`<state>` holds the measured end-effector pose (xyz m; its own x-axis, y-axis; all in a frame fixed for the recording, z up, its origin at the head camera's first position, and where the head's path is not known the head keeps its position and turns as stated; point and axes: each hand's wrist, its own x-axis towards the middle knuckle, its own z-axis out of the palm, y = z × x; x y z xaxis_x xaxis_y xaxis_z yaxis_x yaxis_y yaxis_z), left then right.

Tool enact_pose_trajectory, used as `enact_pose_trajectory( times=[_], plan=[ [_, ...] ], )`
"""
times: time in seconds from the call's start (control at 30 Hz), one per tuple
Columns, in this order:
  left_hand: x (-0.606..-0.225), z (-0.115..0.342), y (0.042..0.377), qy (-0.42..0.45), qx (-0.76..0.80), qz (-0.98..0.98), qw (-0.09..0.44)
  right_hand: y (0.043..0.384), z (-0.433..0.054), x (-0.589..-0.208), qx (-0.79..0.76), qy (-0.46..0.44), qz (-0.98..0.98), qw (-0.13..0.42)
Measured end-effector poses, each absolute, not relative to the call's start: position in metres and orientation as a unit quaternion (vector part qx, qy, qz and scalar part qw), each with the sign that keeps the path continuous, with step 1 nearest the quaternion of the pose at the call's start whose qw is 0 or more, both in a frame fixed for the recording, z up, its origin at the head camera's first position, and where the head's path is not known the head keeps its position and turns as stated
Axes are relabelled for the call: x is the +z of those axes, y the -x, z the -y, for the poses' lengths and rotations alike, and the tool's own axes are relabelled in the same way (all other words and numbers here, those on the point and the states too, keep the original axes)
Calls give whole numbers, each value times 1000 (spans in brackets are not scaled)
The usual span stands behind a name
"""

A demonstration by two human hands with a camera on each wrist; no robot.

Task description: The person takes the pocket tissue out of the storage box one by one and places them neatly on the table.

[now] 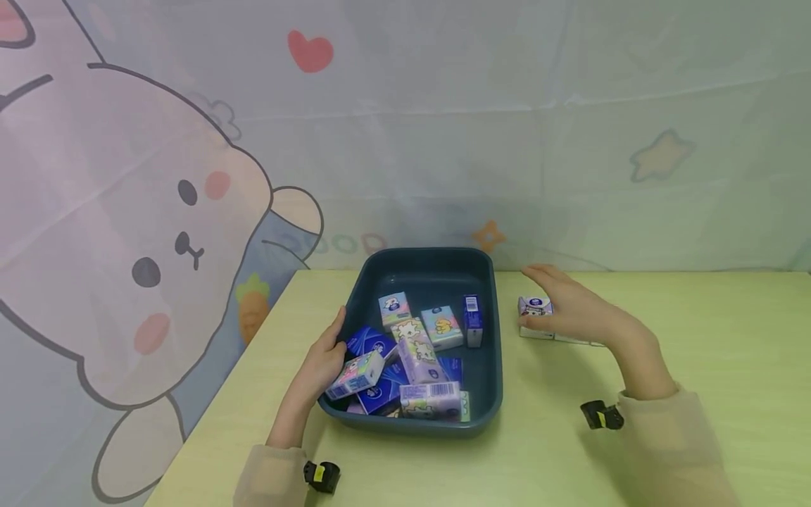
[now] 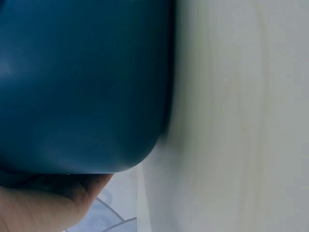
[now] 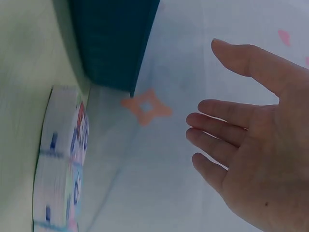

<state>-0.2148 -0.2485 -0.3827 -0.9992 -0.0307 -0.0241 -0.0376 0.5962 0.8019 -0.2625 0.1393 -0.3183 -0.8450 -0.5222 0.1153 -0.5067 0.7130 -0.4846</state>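
A dark blue plastic bin sits on the table, holding several small tissue packs, among them a purple one and a blue-and-white one. My left hand grips the bin's left side at the rim; in the left wrist view part of that hand shows against the outer wall. To the bin's right, my right hand hovers over a row of tissue packs, partly hiding it. In the right wrist view the right hand has thumb and fingers spread, apart from the packs.
The pale yellow-green table extends right of the bin. Behind it hangs a cloth backdrop with cartoon prints, close to the table's back edge. A small black device is strapped at each wrist.
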Motion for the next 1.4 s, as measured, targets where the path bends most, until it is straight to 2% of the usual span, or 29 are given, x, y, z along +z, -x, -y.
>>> enact_pose_trajectory(
  times=[0.23,0.67,1.03,1.4],
  plan=[
    [-383,249,215,20,456,-890,1,269,-108,-326,-255,311,-916,-7],
    [-384,249,215,19,462,-886,-8,282,-86,-347,-252,304,-918,20],
    [-384,249,215,19,466,-885,-12,294,-65,-362,-235,341,-910,15],
    [-385,250,215,20,467,-884,-10,304,-59,-368,-207,339,-917,19]
  ],
)
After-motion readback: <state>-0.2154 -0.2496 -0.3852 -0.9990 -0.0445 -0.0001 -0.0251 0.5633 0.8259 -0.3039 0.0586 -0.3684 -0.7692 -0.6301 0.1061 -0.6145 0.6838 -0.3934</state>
